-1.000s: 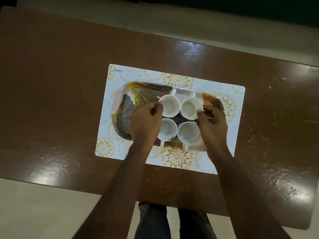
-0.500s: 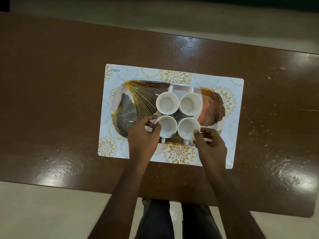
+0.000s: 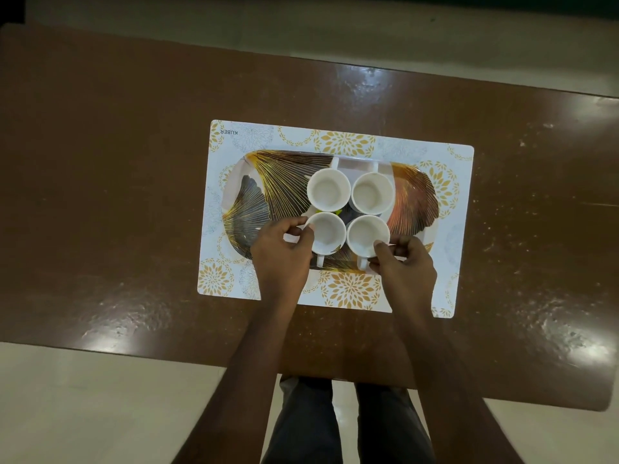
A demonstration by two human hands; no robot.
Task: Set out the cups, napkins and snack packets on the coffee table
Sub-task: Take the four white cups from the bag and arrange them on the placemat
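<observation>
Several white cups stand in a square on a leaf-patterned tray (image 3: 268, 189), which lies on a white and gold placemat (image 3: 348, 142). My left hand (image 3: 281, 256) pinches the rim of the near left cup (image 3: 329, 232). The near right cup (image 3: 367, 236) has its rim pinched by my right hand (image 3: 407, 266). The far left cup (image 3: 329, 189) and the far right cup (image 3: 372, 192) stand untouched behind them. All the cups look empty. No napkins or snack packets are in view.
The brown coffee table (image 3: 117, 162) stretches wide to both sides of the placemat, with glossy reflections on it. Pale floor (image 3: 83, 406) lies in front of the near table edge, and my legs (image 3: 348, 423) stand just below it.
Both hands have drawn back from the far pair of cups to the near pair and now pinch their rims. The cups and the tray have stayed in place.
</observation>
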